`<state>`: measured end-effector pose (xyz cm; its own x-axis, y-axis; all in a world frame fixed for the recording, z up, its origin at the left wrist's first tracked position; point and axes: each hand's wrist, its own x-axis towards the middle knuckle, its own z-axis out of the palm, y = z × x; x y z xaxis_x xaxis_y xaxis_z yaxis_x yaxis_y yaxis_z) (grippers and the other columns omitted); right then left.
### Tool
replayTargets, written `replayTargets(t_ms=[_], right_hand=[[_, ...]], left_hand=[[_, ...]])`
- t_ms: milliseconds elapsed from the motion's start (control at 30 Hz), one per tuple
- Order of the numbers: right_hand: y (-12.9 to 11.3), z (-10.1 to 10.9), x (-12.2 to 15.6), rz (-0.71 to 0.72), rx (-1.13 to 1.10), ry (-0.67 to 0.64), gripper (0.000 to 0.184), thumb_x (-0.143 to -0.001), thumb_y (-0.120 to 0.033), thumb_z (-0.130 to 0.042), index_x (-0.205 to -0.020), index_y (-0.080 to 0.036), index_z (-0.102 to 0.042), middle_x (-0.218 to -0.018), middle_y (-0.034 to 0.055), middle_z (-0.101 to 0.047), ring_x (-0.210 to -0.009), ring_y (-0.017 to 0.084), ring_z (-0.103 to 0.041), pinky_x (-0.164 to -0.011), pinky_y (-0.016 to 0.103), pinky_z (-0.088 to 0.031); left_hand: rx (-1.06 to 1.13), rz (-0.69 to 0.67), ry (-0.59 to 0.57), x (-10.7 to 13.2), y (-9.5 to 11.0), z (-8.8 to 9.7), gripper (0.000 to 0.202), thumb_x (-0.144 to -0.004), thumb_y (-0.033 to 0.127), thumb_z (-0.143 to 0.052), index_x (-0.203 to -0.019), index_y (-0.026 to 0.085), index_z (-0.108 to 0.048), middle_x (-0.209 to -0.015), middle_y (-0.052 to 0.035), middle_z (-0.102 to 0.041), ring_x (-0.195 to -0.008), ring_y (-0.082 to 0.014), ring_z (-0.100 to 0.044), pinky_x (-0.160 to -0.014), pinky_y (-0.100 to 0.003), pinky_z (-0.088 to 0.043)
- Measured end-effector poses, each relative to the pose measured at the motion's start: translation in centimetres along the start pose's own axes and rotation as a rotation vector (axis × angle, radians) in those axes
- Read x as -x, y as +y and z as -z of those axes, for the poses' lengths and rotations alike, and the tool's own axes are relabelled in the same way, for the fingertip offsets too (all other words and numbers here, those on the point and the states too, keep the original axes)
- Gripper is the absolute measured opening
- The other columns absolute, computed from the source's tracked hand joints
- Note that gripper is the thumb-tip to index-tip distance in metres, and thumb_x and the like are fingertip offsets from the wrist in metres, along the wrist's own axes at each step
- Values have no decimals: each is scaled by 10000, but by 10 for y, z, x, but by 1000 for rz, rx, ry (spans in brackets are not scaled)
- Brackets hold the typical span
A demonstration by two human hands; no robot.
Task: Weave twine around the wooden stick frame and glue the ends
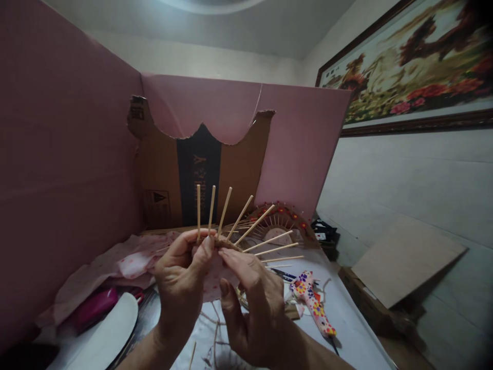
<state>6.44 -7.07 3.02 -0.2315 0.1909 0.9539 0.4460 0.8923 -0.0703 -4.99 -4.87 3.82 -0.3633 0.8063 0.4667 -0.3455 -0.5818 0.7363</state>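
Observation:
A fan-shaped piece (228,244) has a brown, curved edge and several thin wooden sticks (225,211) radiating from it, upward and to the right. My left hand (185,270) pinches its left part between thumb and fingers, beside the base of the sticks. My right hand (256,298) lies against the near right edge; its fingers stretch toward the piece, and its thumb stands apart, off the edge. Pale pink material shows below the piece, between my hands. My palms and fingers hide much of its underside.
Behind stands a cut cardboard panel (242,174) against pink boards (300,154). An arched piece with red flowers (304,225) leans at the back right. A floral-covered glue gun (314,303) lies right; spotted fabric (96,267), a magenta object (96,308) and a white curved piece (111,329) lie left.

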Motion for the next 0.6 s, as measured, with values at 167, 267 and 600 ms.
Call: replayTargets(t_ms=[167,267,600], right_hand=[[3,-2,2,-15,14,7,481,-815,-64,-509,-1280,-148,-423,-1164,137,-658,-1128,217,-609,-893,382,-568],[8,-4,4,-66,33,44,463,-823,-78,-501,-1277,-143,-433,-1171,142,-648,-1114,216,-611,-880,380,-568],[24,-8,8,-256,-38,109,356,-863,-122,-484,-1215,-170,-508,-1108,123,-658,-990,204,-644,-793,365,-567]], left_hand=[[21,17,-17,-1,0,1,134,-729,263,-738,-836,188,-711,-764,-19,-702,-665,-116,-636,-637,-187,-536],[53,60,-72,-2,-1,3,188,-759,253,-702,-941,207,-698,-842,-29,-713,-725,-129,-657,-663,-192,-538],[-17,105,-102,-13,-17,7,250,-676,180,-753,-915,175,-680,-841,-32,-711,-737,-142,-653,-652,-196,-524]])
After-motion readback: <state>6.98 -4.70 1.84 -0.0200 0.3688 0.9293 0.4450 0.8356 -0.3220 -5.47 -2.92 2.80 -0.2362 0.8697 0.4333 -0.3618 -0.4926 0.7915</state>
